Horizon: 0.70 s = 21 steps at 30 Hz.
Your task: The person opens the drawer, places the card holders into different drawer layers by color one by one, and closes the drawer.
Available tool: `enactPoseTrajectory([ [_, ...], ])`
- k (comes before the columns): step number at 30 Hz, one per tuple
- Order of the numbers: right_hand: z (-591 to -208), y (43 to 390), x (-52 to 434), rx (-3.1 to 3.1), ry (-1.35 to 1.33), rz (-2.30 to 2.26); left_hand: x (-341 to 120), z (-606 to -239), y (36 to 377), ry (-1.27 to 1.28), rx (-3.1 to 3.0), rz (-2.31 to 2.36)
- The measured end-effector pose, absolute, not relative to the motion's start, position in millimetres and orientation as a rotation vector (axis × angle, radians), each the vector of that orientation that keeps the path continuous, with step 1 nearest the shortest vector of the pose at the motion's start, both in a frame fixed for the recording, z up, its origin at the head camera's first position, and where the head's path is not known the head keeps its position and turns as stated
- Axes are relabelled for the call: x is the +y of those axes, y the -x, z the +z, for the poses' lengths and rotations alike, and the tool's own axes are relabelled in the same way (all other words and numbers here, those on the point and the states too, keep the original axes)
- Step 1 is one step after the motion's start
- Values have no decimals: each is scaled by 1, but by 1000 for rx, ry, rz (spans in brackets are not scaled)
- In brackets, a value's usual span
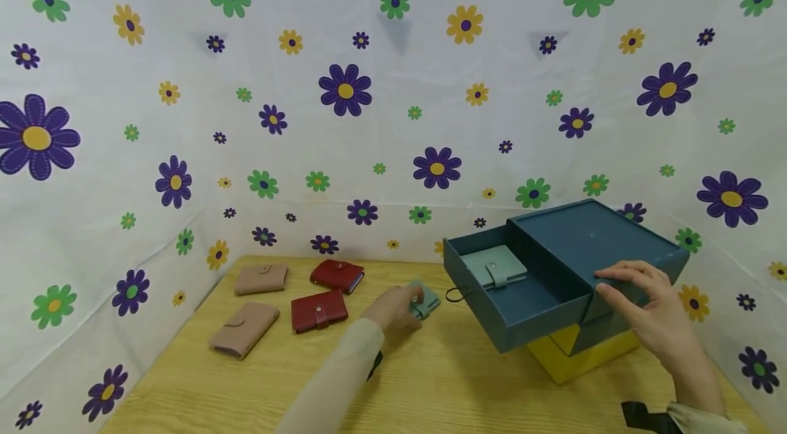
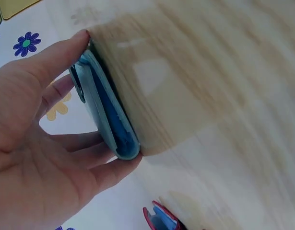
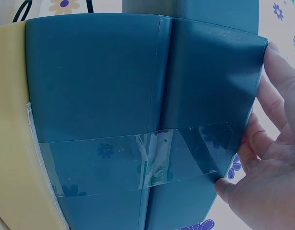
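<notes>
My left hand [image 1: 396, 309] grips a light green card wallet [image 1: 427, 299] low over the table, right of the red wallets. In the left wrist view, thumb and fingers span the wallet [image 2: 104, 105], its blue inner edge showing. On the right stands a dark blue box [image 1: 599, 236], its drawer [image 1: 544, 316] pulled out to the left. A second light green wallet [image 1: 494, 266] lies strapped closed inside that drawer. Fingertips of my right hand [image 1: 654, 314] rest at the box's near upper edge; the right wrist view shows the fingers spread along this edge [image 3: 257, 81].
Two red wallets [image 1: 320, 311] lie left of my left hand, and two pinkish-tan wallets [image 1: 244, 329] farther left on the wooden table [image 1: 430, 386]. A yellow box [image 1: 568, 359] sits under the blue one. Flower-printed white sheeting [image 1: 393, 133] encloses the table's back and sides.
</notes>
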State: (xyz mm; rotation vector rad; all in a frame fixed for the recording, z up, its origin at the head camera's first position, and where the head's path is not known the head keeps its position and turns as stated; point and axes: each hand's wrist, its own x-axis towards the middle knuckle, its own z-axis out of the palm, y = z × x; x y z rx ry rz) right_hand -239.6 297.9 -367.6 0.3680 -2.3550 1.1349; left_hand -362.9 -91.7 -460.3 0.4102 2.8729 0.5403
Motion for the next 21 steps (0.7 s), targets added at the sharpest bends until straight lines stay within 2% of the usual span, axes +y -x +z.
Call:
enactPoseTrajectory([
  [11, -368, 238, 298, -2347, -373, 1128, -100, -460, 357, -373, 2864, 518],
  [21, -366, 238, 297, -2338, -396, 1125, -107, -459, 351, -440, 2959, 583],
])
